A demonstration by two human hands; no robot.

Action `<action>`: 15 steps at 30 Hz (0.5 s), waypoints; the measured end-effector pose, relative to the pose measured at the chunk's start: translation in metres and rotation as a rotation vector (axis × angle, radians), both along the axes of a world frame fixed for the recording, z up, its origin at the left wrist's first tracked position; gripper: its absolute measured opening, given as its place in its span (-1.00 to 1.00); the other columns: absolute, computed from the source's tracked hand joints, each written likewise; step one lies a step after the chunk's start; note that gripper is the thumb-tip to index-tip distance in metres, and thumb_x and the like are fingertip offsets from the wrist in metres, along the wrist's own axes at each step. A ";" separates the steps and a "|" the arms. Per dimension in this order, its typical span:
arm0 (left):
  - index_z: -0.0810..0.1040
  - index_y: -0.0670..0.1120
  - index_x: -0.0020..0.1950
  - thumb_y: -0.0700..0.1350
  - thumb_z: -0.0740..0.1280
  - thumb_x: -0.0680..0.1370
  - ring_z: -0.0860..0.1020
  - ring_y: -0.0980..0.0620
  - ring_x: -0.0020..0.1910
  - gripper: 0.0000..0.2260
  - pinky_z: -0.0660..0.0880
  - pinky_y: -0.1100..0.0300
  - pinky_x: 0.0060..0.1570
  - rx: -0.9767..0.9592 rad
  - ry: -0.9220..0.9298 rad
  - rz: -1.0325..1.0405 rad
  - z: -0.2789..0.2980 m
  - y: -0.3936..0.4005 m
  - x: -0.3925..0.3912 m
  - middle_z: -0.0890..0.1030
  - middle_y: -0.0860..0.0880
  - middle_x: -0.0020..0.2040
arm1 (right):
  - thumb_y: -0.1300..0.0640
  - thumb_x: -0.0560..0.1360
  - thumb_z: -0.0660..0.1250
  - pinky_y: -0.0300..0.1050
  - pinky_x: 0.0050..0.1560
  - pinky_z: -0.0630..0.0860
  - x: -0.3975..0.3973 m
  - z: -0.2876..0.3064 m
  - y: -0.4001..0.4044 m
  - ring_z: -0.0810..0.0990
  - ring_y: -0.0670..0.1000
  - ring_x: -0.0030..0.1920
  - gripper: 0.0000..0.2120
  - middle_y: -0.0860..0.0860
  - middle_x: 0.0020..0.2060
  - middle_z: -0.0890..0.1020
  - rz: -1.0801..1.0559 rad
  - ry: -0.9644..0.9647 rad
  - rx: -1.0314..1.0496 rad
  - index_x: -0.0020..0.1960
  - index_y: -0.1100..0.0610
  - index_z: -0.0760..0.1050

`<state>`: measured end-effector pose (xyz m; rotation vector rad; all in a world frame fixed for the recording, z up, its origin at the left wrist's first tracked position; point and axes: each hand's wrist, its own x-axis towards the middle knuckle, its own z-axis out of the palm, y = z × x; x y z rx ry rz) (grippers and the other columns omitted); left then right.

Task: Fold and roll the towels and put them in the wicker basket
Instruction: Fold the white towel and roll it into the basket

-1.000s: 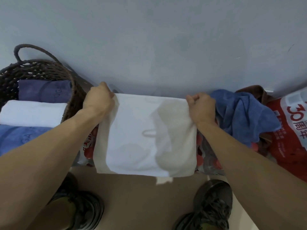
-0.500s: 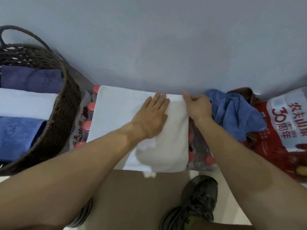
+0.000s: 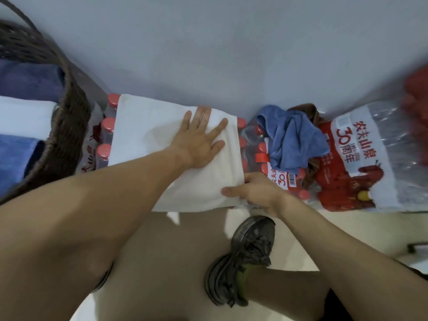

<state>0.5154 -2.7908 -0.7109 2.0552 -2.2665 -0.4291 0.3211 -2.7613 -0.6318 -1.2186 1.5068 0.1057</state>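
Now wicker basket [image 3: 67, 126] holds rolled towels [image 3: 25, 117]; left fingers [image 3: 203, 117] flat, right fingers [image 3: 234, 191] pinching white towel [image 3: 148, 126].

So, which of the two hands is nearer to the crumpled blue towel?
Right. The right hand grips the white towel's near right corner, just below-left of the crumpled blue towel. The left hand presses flat on the white towel, farther left.

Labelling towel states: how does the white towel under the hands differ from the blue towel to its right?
The white terry towel lies flat and folded on the bottle pack; the blue microfibre towel sits crumpled in a heap. The left hand presses flat on the white one and the right hand grips its near right corner; nothing touches the blue one. Both rest on shrink-wrapped red-capped bottles, outside the wicker basket.
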 end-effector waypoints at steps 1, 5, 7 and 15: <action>-0.21 0.12 0.59 0.23 -0.16 0.63 -0.26 -0.15 0.57 -0.44 -0.24 -0.16 0.51 -0.002 0.007 0.004 0.001 0.000 0.000 -0.21 -0.19 0.60 | 0.16 0.39 0.55 -0.27 -0.36 0.55 -0.004 0.001 0.005 0.66 -0.10 -0.31 -0.75 -0.05 -0.22 0.72 -0.019 -0.016 -0.009 0.04 0.18 0.64; -0.18 0.11 0.59 0.23 -0.16 0.63 -0.23 -0.15 0.57 -0.44 -0.22 -0.16 0.51 -0.024 -0.007 0.021 0.003 0.001 -0.001 -0.18 -0.20 0.60 | 0.10 0.46 0.49 -0.15 -0.17 0.58 -0.021 -0.009 0.031 0.69 0.00 -0.14 -0.73 0.04 -0.08 0.72 -0.109 0.039 -0.101 0.09 0.20 0.62; -0.19 0.13 0.59 0.24 -0.18 0.62 -0.23 -0.18 0.57 -0.45 -0.20 -0.18 0.51 -0.018 -0.026 0.013 0.005 0.002 -0.002 -0.18 -0.22 0.59 | 0.00 0.52 0.43 -0.11 -0.19 0.60 -0.028 -0.016 0.045 0.68 0.03 -0.22 -0.74 0.03 -0.15 0.71 -0.155 0.086 -0.064 0.07 0.18 0.61; -0.10 -0.12 0.61 0.13 -0.14 0.66 -0.17 -0.15 0.58 -0.42 -0.16 -0.13 0.53 -0.079 -0.071 -0.046 0.012 0.011 -0.023 -0.12 -0.18 0.61 | 0.06 0.56 0.37 -0.14 -0.22 0.58 -0.032 -0.028 0.058 0.60 -0.04 -0.30 -0.82 0.05 -0.18 0.66 -0.159 0.095 0.089 0.07 0.16 0.58</action>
